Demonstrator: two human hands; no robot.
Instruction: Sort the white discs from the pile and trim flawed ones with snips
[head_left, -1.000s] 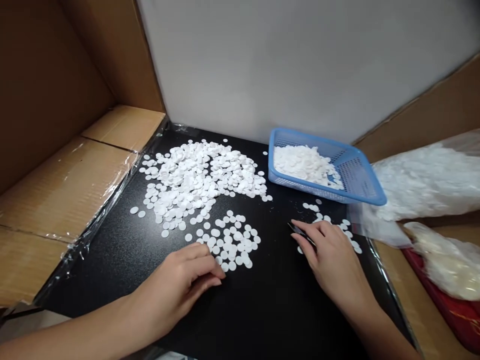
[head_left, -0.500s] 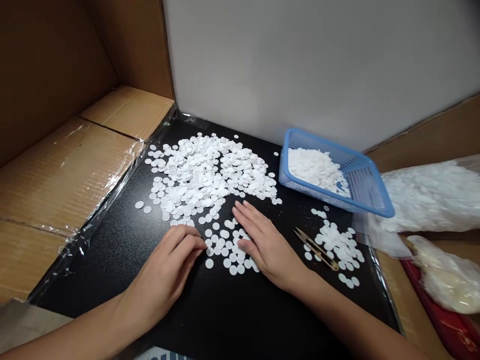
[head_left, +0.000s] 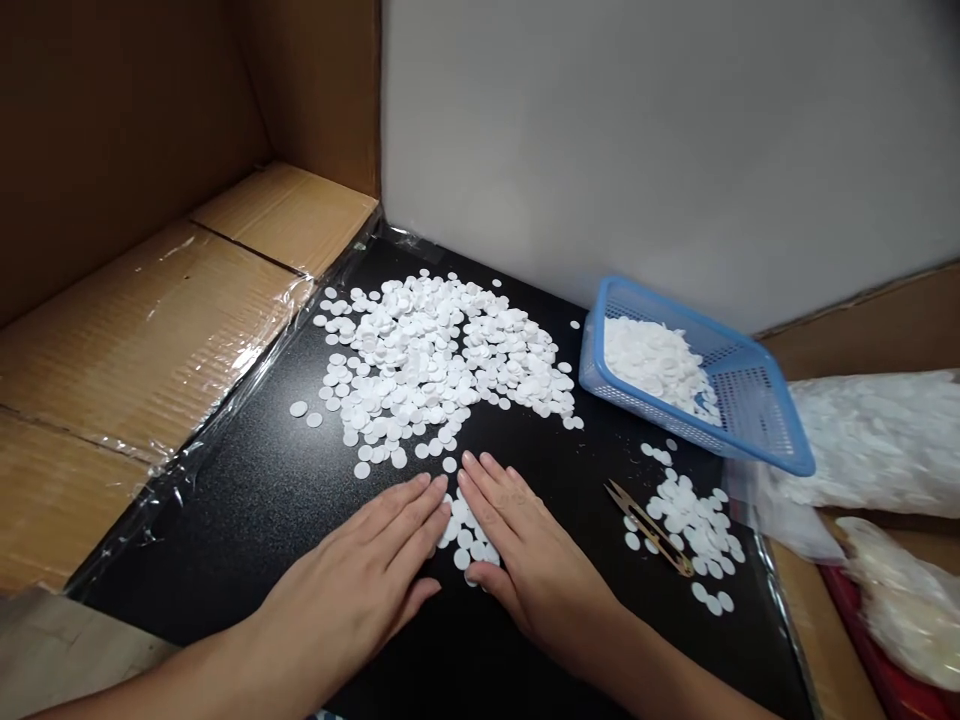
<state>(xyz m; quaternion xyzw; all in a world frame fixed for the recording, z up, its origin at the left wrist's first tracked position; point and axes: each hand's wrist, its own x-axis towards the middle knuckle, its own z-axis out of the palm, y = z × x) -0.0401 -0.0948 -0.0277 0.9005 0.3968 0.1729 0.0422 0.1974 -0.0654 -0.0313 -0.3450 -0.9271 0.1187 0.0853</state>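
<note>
My left hand (head_left: pixel 367 570) and my right hand (head_left: pixel 525 550) lie flat on the black mat (head_left: pixel 247 510), fingers stretched out, side by side. Between and under them sits a small bunch of white discs (head_left: pixel 465 535), partly hidden by the fingers. A large heap of white discs (head_left: pixel 435 365) spreads just beyond my fingertips. Small thread snips (head_left: pixel 649 515) lie on the mat to the right of my right hand, beside a smaller patch of discs (head_left: pixel 694 525). Neither hand holds anything.
A blue mesh basket (head_left: pixel 757 410) with white discs stands at the back right. Clear plastic bags of discs (head_left: pixel 877 440) lie at the right on cardboard. Taped cardboard boxes (head_left: pixel 150 320) flank the left. A white wall (head_left: pixel 637 140) closes the back.
My right hand left the snips by the right-hand discs and came across to the small bunch. Both hands have closed in around that bunch and now lie flat together.
</note>
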